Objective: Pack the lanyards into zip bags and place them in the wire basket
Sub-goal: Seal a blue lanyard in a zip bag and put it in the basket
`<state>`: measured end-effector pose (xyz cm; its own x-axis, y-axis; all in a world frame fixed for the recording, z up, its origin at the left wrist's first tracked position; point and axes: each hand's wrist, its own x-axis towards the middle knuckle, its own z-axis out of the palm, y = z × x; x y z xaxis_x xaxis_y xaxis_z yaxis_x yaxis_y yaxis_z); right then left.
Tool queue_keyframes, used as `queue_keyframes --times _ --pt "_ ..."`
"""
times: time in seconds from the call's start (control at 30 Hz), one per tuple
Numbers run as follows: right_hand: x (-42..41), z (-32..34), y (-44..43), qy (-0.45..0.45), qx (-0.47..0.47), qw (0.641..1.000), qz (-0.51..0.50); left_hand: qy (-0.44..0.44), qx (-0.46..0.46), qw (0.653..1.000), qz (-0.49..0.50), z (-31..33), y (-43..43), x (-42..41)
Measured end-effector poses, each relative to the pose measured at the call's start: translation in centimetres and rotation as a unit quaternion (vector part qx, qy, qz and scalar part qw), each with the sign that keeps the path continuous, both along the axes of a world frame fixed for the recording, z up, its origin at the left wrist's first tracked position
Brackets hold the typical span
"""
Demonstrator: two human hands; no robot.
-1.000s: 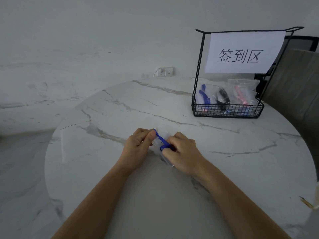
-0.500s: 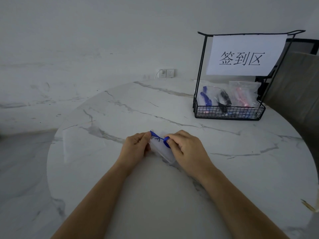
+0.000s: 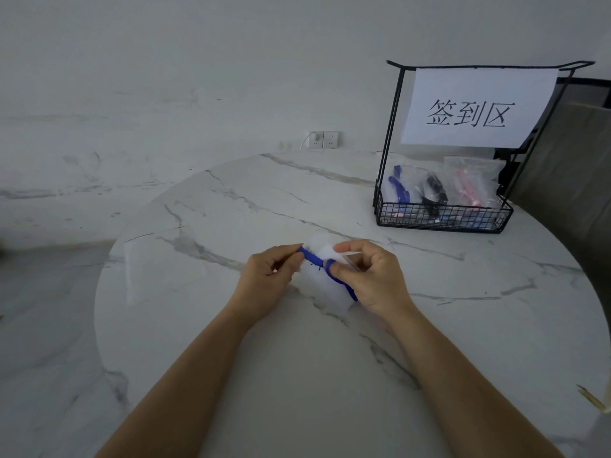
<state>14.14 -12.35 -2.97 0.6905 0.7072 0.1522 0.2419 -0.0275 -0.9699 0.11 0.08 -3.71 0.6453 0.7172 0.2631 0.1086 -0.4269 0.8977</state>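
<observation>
At the centre of the frame, just above the tabletop (image 3: 205, 325), both hands are feeding a blue lanyard (image 3: 316, 259) into a clear zip bag (image 3: 325, 285). The left hand (image 3: 267, 279) has its grip pressed together on the lanyard's upper end, at the bag's left edge. The right hand (image 3: 370, 276) pinches the bag's mouth with thumb and forefinger, and a loop of the lanyard wraps round one fingertip. Part of the strap runs down the bag's right side toward the lower centre; whether that part is inside the film or over it cannot be told.

The step in hand looks like insertion, not yet sealing. To do it well, the right hand should hold the mouth wide and steady while the left pushes the strap in folded, not strand by strand, so no loop springs back out. The loop on the fingertip should be slipped off inside the bag. The whole strap must clear the zip track before it is pressed shut, or the seal will gap.

The basket (image 3: 443, 218) stands at the upper right of the frame, well apart from the hands, with filled bags already upright in it.
</observation>
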Motion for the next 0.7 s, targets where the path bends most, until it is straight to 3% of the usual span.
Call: queue_keyframes --times 0.07,0.17,0.23,0.33,0.4,0.6,0.7 --pt "0.4 -0.2 0.1 -0.006 -0.031 0.999 -0.017 0.049 0.105 0.99 0.085 -0.5 0.5 0.0" --pt "1.3 -0.8 0.1 -0.007 -0.089 0.996 -0.016 0.205 0.222 0.92 0.25 -0.5 2.5 -1.1" --pt "1.6 -0.9 -0.1 0.014 -0.085 0.996 -0.016 0.329 0.187 0.877 0.297 -0.4 3.9 -2.3" --pt "1.6 -0.8 -0.3 0.029 -0.064 0.997 -0.021 0.428 0.097 0.848 0.297 -0.9 5.0 -3.4" --pt "1.6 -0.8 -0.2 0.03 -0.062 0.997 -0.033 0.435 0.102 0.848 0.285 -1.0 5.0 -3.3" --pt "2.2 -0.8 -0.1 0.05 -0.048 0.994 -0.088 0.35 0.2 0.898 0.176 -0.6 3.3 -2.1" --pt "2.6 -0.6 -0.3 0.056 -0.057 0.991 -0.103 0.312 0.229 0.906 0.171 -0.6 3.2 -2.1"
